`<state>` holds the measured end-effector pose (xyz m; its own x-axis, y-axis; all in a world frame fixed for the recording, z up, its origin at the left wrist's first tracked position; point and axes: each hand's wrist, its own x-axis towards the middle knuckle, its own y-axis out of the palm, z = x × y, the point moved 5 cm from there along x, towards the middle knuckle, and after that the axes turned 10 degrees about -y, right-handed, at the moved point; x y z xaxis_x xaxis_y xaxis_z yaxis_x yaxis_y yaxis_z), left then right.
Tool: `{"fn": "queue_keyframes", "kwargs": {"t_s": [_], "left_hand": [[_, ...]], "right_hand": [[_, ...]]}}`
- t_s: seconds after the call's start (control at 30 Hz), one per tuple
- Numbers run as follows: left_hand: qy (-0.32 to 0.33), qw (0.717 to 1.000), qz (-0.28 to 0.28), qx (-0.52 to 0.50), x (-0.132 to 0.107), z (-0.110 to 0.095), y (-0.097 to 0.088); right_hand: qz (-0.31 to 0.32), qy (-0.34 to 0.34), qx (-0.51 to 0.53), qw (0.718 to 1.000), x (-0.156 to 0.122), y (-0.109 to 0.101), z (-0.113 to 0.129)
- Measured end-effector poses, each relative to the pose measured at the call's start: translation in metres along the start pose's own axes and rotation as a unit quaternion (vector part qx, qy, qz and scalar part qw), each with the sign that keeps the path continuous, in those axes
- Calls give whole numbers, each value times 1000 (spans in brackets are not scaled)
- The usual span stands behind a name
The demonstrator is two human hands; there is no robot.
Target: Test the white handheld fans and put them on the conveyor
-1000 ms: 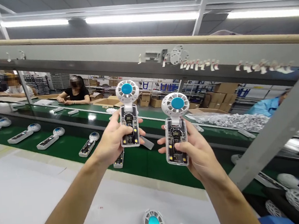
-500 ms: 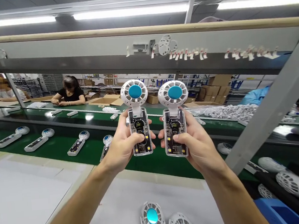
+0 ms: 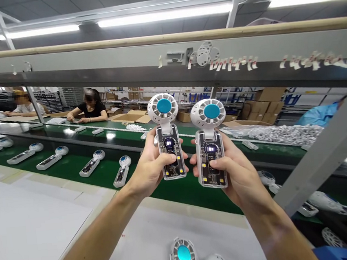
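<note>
My left hand grips a small handheld fan upright, thumb pressed on its clear body. Its white round head with a blue centre points up, and a purple light glows on its display. My right hand holds a second, matching fan beside it, thumb across the clear handle, with the same purple glow. The two fans stand side by side, a small gap apart, above the green conveyor belt.
Several fans lie in a row on the belt, the nearest one left of my hands. Two more fan heads rest on the white table at the bottom. A slanted grey post rises at right. Two people sit across the line.
The displays on both fans now glow purple instead of showing digits. The two fans have come closer together, and the fans on the belt have shifted rightward.
</note>
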<state>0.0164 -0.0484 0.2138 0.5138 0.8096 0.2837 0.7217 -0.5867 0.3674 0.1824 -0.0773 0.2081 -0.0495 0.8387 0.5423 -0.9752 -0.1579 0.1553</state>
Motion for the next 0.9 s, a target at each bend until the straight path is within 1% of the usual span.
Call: {"fn": "queue_keyframes", "kwargs": {"t_s": [0.1, 0.27, 0.47, 0.7, 0.8, 0.9], "left_hand": [[5, 1000, 2, 1, -1, -1, 0], [11, 1000, -11, 7, -3, -2, 0], [25, 1000, -12, 0, -1, 0, 0], [38, 999, -31, -7, -3, -4, -1], [40, 999, -25, -8, -3, -3, -1], [34, 999, -37, -13, -1, -1, -6]], "right_hand": [[12, 6, -4, 1000, -1, 2, 0], [-9, 18, -17, 1000, -2, 1, 0], [-4, 8, -6, 1000, -2, 0, -3], [-7, 12, 5, 1000, -2, 1, -3], [0, 11, 8, 1000, -2, 2, -4], [11, 17, 6, 1000, -2, 2, -7]]}}
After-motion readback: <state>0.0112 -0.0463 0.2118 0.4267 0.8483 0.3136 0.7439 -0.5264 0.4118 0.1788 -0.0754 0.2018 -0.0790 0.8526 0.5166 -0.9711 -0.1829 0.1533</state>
